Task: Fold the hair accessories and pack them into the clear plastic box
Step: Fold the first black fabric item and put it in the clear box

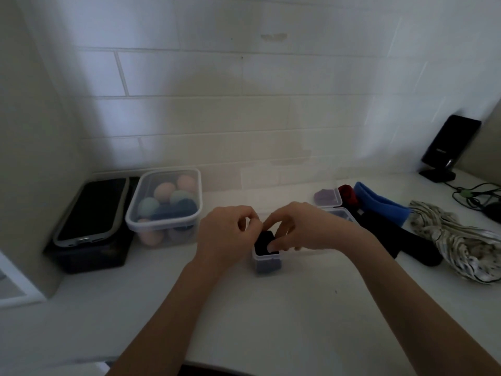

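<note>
A small clear plastic box stands on the white counter in the middle. A folded black hair accessory sticks out of its top. My right hand presses the black piece down with its thumb and fingers curled round it. My left hand hovers at the box's left rim with curled fingers touching the black piece's edge. More accessories lie to the right: a blue band, a black band, a red one and a striped white cloth piece.
A larger clear tub with several pastel balls sits at the left, beside a black container. Two small clear boxes stand behind my right hand. A black device on a stand and cables occupy the far right corner.
</note>
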